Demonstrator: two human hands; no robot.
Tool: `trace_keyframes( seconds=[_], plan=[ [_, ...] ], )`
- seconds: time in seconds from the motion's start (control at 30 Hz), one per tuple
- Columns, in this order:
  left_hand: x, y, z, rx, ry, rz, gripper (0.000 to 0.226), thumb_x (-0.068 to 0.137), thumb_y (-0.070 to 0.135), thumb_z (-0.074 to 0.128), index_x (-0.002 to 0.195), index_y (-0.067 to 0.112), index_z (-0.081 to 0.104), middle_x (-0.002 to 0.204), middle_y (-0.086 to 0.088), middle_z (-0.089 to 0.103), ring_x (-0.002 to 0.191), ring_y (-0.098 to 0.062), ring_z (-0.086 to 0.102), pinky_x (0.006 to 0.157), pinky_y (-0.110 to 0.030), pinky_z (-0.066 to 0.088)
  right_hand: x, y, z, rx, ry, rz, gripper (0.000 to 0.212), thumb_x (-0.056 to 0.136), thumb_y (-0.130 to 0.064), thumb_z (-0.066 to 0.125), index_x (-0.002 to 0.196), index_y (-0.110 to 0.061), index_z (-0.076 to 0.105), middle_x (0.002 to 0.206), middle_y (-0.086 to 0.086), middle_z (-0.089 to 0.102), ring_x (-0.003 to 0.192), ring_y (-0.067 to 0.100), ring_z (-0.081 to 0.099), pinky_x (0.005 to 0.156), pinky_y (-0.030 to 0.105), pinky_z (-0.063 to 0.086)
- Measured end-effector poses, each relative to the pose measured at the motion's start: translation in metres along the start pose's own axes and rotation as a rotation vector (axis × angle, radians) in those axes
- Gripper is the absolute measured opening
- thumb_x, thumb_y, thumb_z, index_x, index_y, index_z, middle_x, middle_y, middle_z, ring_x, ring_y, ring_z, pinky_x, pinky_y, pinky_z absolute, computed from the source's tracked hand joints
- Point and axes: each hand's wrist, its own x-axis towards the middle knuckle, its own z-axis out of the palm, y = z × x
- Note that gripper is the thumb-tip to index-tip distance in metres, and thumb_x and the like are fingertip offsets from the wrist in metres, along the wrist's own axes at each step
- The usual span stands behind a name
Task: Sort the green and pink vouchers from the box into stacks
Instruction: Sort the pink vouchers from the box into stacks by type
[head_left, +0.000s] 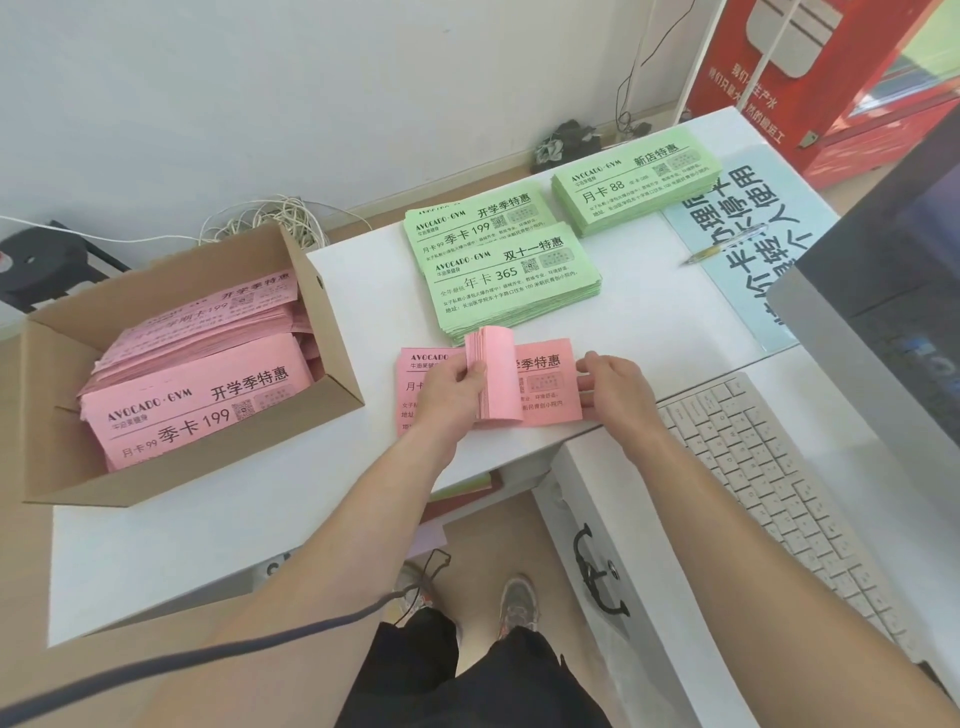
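A cardboard box (62, 467) at the left holds piles of pink vouchers (197, 400). On the white table lie three stacks of green vouchers: one at the back right (636, 182), one behind (467, 221) and one in front (511, 283). A pink voucher stack (545, 384) lies near the table's front edge. My left hand (449, 395) grips a bent-up bundle of pink vouchers (496, 379) from that stack. My right hand (618, 387) pinches the stack's right end.
A white keyboard (769, 499) and a monitor (893, 312) stand at the right. A pen (724, 244) lies on a light blue sheet (737, 249). Tangled cables (270, 218) lie behind the box. My feet show under the table.
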Motion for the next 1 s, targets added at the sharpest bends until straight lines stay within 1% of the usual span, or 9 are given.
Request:
trace_keyframes(
  seconds=[0.07,0.13,0.23,0.3,0.4,0.5,0.7,0.87,1.0],
  plan=[
    [-0.0002,-0.0003,-0.0010,-0.048,-0.004,-0.005,0.023,0.104,0.022,0.052,0.094,0.029,0.071,0.103,0.001,0.075,0.108,-0.031,0.067,0.098,-0.054,0.052,0.0000,-0.0012,-0.0007,0.001,-0.002,0.002,0.031,0.100,-0.036,0.042,0.089,-0.018,0.064,0.086,0.003,0.077,0.084,0.027,0.076,0.088,0.052,0.059],
    [0.0011,-0.0023,-0.0015,-0.091,-0.015,-0.006,0.022,0.103,0.021,0.054,0.096,0.029,0.073,0.103,0.001,0.077,0.109,-0.032,0.068,0.098,-0.058,0.052,-0.0001,-0.0018,-0.0012,-0.016,-0.005,0.000,0.031,0.101,-0.033,0.042,0.087,-0.015,0.064,0.085,0.004,0.077,0.083,0.028,0.076,0.087,0.052,0.060],
    [0.0034,-0.0056,-0.0016,-0.115,-0.022,-0.013,0.023,0.100,0.024,0.054,0.094,0.030,0.076,0.104,-0.002,0.077,0.109,-0.033,0.068,0.098,-0.062,0.051,-0.0008,-0.0036,-0.0017,-0.020,-0.011,-0.002,0.034,0.101,-0.033,0.043,0.086,-0.014,0.066,0.083,0.003,0.077,0.083,0.028,0.076,0.086,0.051,0.060],
    [0.0051,-0.0068,-0.0014,-0.116,-0.020,-0.018,0.025,0.099,0.026,0.054,0.091,0.033,0.077,0.104,-0.004,0.076,0.108,-0.033,0.068,0.098,-0.063,0.050,-0.0005,-0.0049,-0.0021,-0.040,-0.008,-0.002,0.039,0.098,-0.038,0.043,0.087,-0.011,0.068,0.083,0.004,0.077,0.084,0.030,0.075,0.087,0.052,0.060],
    [0.0066,-0.0079,-0.0006,-0.122,-0.013,-0.036,0.031,0.103,0.021,0.052,0.089,0.033,0.077,0.103,0.000,0.077,0.111,-0.035,0.067,0.098,-0.061,0.050,-0.0007,-0.0056,-0.0026,-0.071,-0.030,-0.001,0.043,0.094,-0.042,0.041,0.088,-0.010,0.069,0.084,0.004,0.078,0.083,0.028,0.076,0.087,0.052,0.060],
    [0.0070,-0.0084,-0.0003,-0.111,-0.023,-0.040,0.029,0.103,0.020,0.050,0.093,0.031,0.076,0.105,0.000,0.076,0.109,-0.030,0.068,0.100,-0.062,0.049,-0.0008,-0.0051,-0.0029,-0.079,-0.026,0.000,0.045,0.092,-0.044,0.041,0.090,-0.007,0.069,0.086,0.006,0.078,0.084,0.029,0.076,0.087,0.052,0.060],
    [0.0069,-0.0059,-0.0005,-0.118,-0.046,-0.042,0.028,0.106,0.014,0.047,0.103,0.026,0.072,0.111,-0.003,0.075,0.113,-0.031,0.067,0.101,-0.059,0.050,0.0018,-0.0028,-0.0036,-0.112,-0.015,-0.010,0.054,0.088,-0.048,0.041,0.093,0.000,0.066,0.086,0.008,0.077,0.086,0.033,0.074,0.088,0.055,0.058],
    [0.0057,-0.0038,-0.0010,-0.113,-0.033,-0.050,0.027,0.106,0.011,0.046,0.109,0.022,0.070,0.110,-0.002,0.074,0.113,-0.030,0.067,0.101,-0.057,0.051,0.0069,0.0002,-0.0034,-0.152,-0.021,-0.020,0.056,0.082,-0.051,0.039,0.091,-0.003,0.067,0.084,0.006,0.077,0.086,0.031,0.074,0.088,0.055,0.058],
    [0.0021,-0.0004,-0.0014,-0.118,-0.047,-0.055,0.030,0.107,0.013,0.045,0.101,0.026,0.071,0.109,-0.002,0.075,0.109,-0.029,0.069,0.099,-0.057,0.052,0.0082,0.0012,-0.0046,-0.163,-0.022,-0.028,0.058,0.081,-0.052,0.040,0.093,-0.001,0.066,0.085,0.008,0.076,0.086,0.033,0.074,0.088,0.055,0.057]
  ],
)
